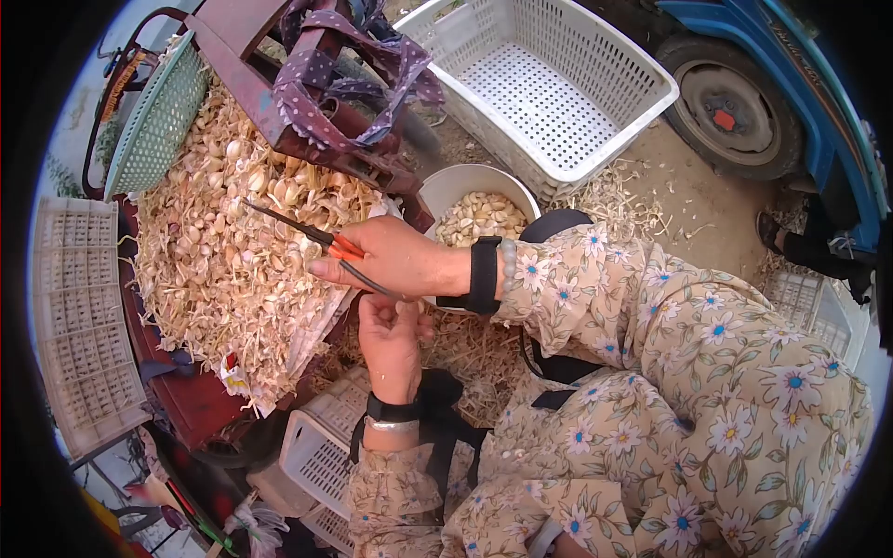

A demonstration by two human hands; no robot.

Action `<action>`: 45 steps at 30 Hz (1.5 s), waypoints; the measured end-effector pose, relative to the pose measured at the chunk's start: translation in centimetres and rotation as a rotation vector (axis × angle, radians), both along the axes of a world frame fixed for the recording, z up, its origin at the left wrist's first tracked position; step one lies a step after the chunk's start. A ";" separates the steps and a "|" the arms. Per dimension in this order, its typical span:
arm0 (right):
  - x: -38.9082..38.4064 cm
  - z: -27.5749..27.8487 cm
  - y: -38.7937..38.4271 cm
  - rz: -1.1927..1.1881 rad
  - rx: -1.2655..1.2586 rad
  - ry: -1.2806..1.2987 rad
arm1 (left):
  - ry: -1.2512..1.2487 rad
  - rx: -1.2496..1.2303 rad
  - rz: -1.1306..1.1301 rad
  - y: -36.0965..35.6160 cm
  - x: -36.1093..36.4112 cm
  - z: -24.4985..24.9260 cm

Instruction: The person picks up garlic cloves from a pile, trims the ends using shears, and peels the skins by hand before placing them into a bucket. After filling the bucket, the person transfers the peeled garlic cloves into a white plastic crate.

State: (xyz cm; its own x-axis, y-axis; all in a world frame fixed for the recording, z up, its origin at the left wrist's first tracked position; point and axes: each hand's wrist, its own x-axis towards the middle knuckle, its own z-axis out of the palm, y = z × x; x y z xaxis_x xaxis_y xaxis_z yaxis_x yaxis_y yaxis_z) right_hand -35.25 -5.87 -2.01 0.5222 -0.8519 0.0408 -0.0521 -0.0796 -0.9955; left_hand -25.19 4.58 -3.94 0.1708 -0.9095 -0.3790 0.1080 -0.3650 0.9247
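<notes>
My right hand (402,257) is closed round a pair of scissors (290,223) with dark blades and an orange-red part at the grip. The blades point up and left over a big heap of loose garlic cloves and skins (219,242). Just below, my left hand (389,337) has its fingers curled in a pinch. Whatever lies between those fingers is hidden. Beyond my right wrist stands a white bucket (437,181) partly filled with peeled-looking garlic cloves (482,219).
A large white perforated crate (642,116) stands behind the bucket. A green basket (153,121) leans at the heap's far left, above another crate (84,316). A red metal frame (237,56) with a dotted cloth (321,84) overhangs the heap. At right are a vehicle wheel (730,107) and another person's foot (770,232).
</notes>
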 end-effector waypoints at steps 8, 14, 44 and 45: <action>0.0 -0.5 -0.3 -0.087 -0.169 0.082 | -1.003 -0.505 -0.559 -3.2 1.5 -8.0; 0.2 -0.7 -0.1 -0.095 -0.147 0.031 | -0.718 -0.216 0.034 -4.8 10.2 3.1; 1.5 -0.6 2.2 0.174 -0.168 0.142 | -0.208 -0.223 0.225 -1.5 10.4 8.5; 1.8 -0.8 2.1 0.196 -0.130 0.076 | -0.247 -0.219 0.192 -1.2 10.0 8.4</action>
State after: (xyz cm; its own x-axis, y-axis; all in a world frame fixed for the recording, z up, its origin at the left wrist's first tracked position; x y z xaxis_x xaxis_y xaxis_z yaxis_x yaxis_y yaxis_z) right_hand -33.42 -3.75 -2.78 0.6825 -0.7244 0.0972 -0.0978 -0.2223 -0.9701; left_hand -15.20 3.37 4.48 0.4079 -0.9069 -0.1056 -0.0808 -0.1510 0.9852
